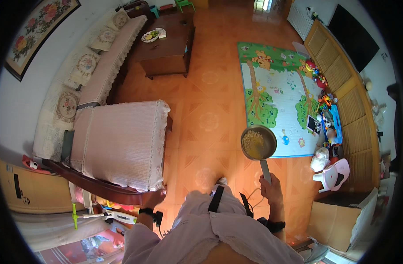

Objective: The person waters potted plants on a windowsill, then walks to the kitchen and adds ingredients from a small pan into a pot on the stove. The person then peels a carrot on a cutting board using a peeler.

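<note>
My right hand [272, 190] grips the grey handle of a small metal saucepan [269, 145], held out in front of me to the right. Inside the pan, pale crumbly food [253, 142] with a yellowish part gathers toward the left side. The pan overlaps the near edge of a printed play mat [277, 99] in the picture. My left hand [159, 197] is down beside the wooden armrest [122, 193] of a sofa with a pink cover [122, 138]. Its fingers are partly hidden, and whether it touches the armrest is unclear.
A wooden coffee table [165, 43] bears a fruit plate [150, 36]. Toys [327, 120], a white-pink child's seat [333, 175] and a cardboard box [333, 221] line the right side. A scooter [120, 217] stands at lower left. Tiled floor [206, 122] runs ahead.
</note>
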The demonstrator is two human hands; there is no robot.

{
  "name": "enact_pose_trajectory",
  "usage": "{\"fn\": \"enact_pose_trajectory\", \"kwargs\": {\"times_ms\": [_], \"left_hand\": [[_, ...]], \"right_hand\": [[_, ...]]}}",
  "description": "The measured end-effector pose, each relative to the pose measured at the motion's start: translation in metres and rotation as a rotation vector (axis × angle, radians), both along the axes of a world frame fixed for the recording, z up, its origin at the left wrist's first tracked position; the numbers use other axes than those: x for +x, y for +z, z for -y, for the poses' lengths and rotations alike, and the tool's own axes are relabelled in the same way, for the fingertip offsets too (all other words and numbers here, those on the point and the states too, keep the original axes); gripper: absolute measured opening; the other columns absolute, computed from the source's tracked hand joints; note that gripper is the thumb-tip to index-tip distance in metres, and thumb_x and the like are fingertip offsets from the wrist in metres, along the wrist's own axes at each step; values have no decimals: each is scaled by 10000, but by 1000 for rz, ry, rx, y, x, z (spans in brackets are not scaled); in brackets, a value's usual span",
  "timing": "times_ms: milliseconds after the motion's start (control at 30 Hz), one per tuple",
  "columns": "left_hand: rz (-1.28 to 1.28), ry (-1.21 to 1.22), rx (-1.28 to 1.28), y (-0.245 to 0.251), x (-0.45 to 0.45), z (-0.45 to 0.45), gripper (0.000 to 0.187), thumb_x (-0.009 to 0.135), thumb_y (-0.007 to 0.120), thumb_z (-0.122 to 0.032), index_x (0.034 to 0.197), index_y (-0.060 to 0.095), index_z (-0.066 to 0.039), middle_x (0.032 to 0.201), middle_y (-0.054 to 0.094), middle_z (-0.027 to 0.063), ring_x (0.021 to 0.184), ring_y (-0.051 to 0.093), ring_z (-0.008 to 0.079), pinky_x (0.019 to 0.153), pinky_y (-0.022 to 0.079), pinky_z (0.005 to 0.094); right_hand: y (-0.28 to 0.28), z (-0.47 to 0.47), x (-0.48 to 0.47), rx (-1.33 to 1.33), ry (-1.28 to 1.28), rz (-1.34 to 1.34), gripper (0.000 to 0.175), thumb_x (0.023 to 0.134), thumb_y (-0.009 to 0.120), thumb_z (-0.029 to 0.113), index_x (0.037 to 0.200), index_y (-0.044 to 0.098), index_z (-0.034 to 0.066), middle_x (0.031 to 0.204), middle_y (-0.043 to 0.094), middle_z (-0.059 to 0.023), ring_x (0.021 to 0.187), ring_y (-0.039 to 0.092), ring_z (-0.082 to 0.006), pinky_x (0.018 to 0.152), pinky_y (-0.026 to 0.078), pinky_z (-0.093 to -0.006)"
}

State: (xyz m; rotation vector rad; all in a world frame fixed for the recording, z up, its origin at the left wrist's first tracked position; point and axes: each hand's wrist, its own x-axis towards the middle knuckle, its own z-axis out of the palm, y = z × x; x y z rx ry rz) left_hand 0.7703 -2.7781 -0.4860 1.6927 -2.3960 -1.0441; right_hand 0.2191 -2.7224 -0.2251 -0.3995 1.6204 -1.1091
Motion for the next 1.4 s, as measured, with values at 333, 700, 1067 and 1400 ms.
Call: {"fn": "enact_pose_trajectory", "kwargs": {"times_ms": [333,700,1067,1400], "left_hand": [[-358,829,971,-26,10,-71,244,939,526,-100,1127,638,8,968,708,153,863,719,258,717,577,387],[60,251,-24,-5,-104,570,322,943,456,-273,1074,639,-42,1048,667,272,1038,624,449,902,504,531],[135,195,196,-10,-268,796,305,896,506,-250,1071,638,-39,1001,701,193,881,673,372,762,510,447],[-72,791,1082,-19,-294,714,351,904,591,-165,1178,623,53,1003,672,199,937,700,301,789,607,434]], "right_hand": [[-9,282,-66,19,108,24,115,888,650,115,957,577,58,640,473,44,483,399,-25,400,283,-194],[-9,526,-132,9,-93,86,90,902,634,93,961,568,76,620,439,62,445,352,-17,377,233,-189],[-10,811,-296,-13,-7,10,77,916,622,99,951,556,82,587,411,52,404,319,-36,360,232,-214],[-11,1115,-373,-65,102,3,71,956,603,118,990,547,87,567,354,65,389,272,-32,344,192,-213]]}}
